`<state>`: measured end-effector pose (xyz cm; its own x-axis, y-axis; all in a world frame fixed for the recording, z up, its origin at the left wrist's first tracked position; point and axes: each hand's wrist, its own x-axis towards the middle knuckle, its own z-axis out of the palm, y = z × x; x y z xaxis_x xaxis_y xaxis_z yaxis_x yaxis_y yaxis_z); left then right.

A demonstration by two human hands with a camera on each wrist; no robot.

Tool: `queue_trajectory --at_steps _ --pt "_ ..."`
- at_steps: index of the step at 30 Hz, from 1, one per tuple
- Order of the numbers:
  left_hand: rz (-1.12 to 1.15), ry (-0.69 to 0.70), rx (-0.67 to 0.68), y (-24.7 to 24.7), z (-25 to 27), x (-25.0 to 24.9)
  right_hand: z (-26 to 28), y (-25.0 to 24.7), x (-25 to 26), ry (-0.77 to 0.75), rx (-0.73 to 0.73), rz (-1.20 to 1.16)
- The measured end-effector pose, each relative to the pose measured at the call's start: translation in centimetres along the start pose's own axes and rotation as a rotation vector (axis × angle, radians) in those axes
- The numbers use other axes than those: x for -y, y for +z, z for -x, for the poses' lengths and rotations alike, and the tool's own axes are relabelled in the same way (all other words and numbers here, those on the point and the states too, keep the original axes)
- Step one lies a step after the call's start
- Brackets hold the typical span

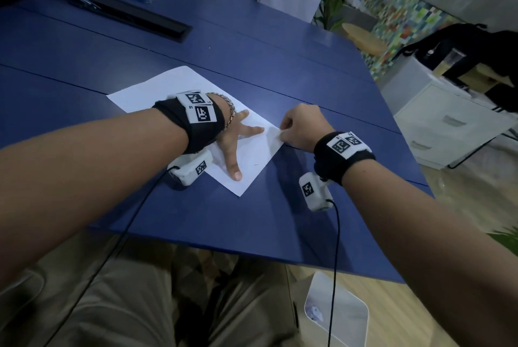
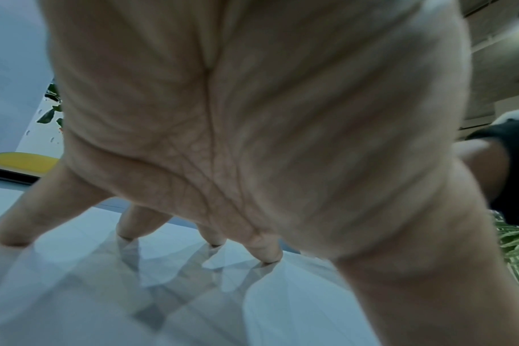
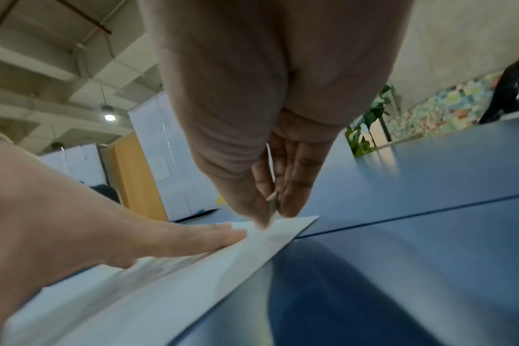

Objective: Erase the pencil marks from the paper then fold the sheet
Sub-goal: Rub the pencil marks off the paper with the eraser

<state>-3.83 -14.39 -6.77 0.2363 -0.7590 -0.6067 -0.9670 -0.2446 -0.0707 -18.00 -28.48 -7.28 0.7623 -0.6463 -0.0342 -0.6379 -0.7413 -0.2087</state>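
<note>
A white sheet of paper (image 1: 157,89) lies askew on the blue table (image 1: 280,66). My left hand (image 1: 238,145) lies flat on the sheet with fingers spread and straight, pressing it down; the left wrist view shows the fingertips (image 2: 270,255) planted on the paper (image 2: 74,292). My right hand (image 1: 281,133) is at the sheet's right corner. There its thumb and fingers (image 3: 274,210) pinch a small whitish eraser (image 3: 272,199), whose tip meets the paper (image 3: 193,281). A faint pencil mark (image 1: 255,164) shows near my left thumb.
A black cable slot (image 1: 145,19) is sunk into the table at the far left. A white wastebasket (image 1: 336,316) stands on the floor under the near table edge. Right of the table is a white drawer cabinet (image 1: 448,122). Black cables hang from both wrist cameras.
</note>
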Motion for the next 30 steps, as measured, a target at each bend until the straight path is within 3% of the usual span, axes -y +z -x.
queue_trajectory --at_steps 5,9,14,19,23,30 --pt "0.017 -0.009 0.011 0.0 -0.1 0.3 0.9 0.8 0.0 -0.093 0.02 -0.077" --pt "0.009 -0.044 0.012 0.2 0.9 -0.4 1.7 1.3 -1.6 -0.07 -0.022 -0.094" --pt "-0.137 -0.079 -0.119 1.6 1.4 -0.1 3.0 1.1 -3.5 -0.012 -0.063 -0.151" --pt "-0.109 -0.05 -0.209 2.4 1.1 1.3 3.0 -0.1 -2.3 -0.065 -0.091 -0.234" --pt "-0.001 -0.07 -0.232 2.7 0.4 1.2 1.4 0.2 -0.6 -0.128 -0.026 -0.179" --pt "0.02 -0.078 -0.17 3.4 -0.4 1.4 -1.5 1.1 1.0 -0.14 0.021 -0.117"
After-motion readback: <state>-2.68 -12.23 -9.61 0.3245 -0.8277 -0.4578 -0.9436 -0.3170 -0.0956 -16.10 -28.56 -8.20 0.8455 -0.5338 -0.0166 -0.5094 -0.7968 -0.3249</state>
